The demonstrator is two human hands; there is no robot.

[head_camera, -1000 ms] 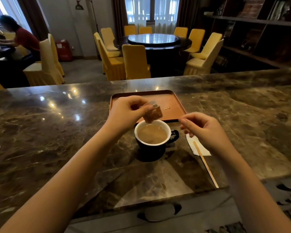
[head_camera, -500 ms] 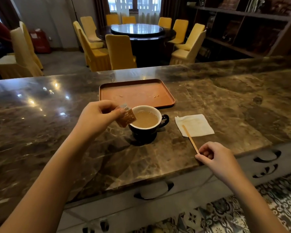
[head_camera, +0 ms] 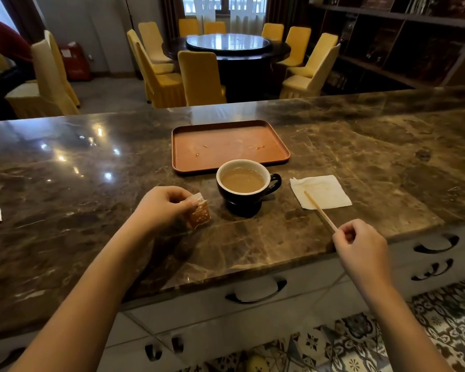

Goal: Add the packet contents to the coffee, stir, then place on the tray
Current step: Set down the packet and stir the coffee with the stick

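Nearest, the right hand (head_camera: 361,247) pinches the near end of the wooden stirrer (head_camera: 319,210), whose far tip lies on the white napkin (head_camera: 324,190); the stick looks light, stiff and thin, best held close to its end as here. The left hand (head_camera: 161,208) has its grip closed on the torn sugar packet (head_camera: 198,214), flimsy paper, held low beside the coffee cup (head_camera: 246,187). The cup stands on the marble table (head_camera: 91,189), likely hefty and spillable, so its handle is the place to take it. Beyond sits the orange tray (head_camera: 227,146).
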